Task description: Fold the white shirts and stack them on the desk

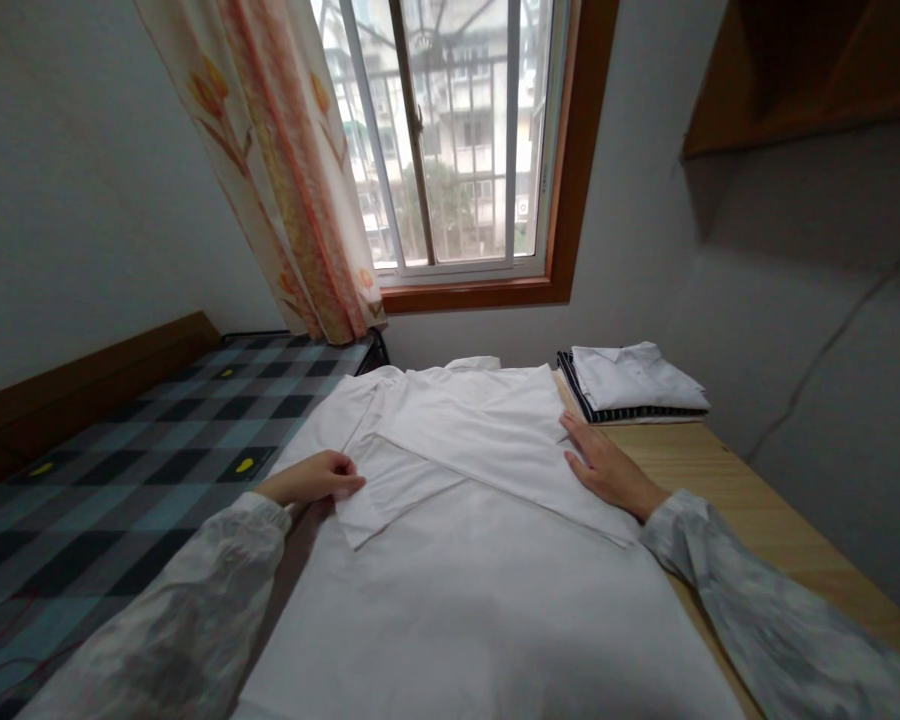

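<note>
A shirt [487, 590] lies on the counter [727, 490], right of the bed [187, 440]. A clothes pile [634, 378] sits at the counter's far end, right of the shirt's top; behind is a window [469, 150].

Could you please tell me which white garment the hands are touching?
The spread-out shirt, with the left hand and right hand on it; the other white garment lies folded atop striped fabric.

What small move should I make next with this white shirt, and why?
Perhaps smooth the white shirt with your right hand sweeping inward: creases show across its upper part, and that hand rests at the fabric's right side.
</note>
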The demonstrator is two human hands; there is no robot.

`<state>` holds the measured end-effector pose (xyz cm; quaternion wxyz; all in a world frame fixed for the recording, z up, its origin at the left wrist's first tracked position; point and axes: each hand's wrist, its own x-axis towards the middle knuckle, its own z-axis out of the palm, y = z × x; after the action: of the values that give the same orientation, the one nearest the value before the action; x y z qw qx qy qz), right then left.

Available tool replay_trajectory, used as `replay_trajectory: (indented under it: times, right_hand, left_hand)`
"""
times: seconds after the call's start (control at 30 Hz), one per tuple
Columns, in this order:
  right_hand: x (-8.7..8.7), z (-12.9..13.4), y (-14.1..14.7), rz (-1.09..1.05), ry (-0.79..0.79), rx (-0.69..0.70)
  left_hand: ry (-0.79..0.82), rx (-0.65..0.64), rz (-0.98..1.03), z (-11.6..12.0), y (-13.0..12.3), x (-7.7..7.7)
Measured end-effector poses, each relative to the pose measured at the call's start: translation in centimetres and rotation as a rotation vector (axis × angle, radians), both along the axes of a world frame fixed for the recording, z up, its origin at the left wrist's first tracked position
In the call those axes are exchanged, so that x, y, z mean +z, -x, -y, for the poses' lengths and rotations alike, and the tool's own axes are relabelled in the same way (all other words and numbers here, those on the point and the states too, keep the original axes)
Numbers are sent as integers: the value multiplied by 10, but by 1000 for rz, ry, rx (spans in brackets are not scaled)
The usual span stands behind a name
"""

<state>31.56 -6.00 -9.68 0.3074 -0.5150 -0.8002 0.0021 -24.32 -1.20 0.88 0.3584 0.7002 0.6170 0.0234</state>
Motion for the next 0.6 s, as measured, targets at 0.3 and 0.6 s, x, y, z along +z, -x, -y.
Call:
replay_trajectory:
  times: [0.3, 0.6]
  right_hand:
    - [20, -24, -5, 218, 51, -340]
    - [34, -17, -2, 413, 60, -306]
  left_hand:
    - [60, -44, -7, -9, 3, 0]
    - [93, -57, -45, -10, 12, -5]
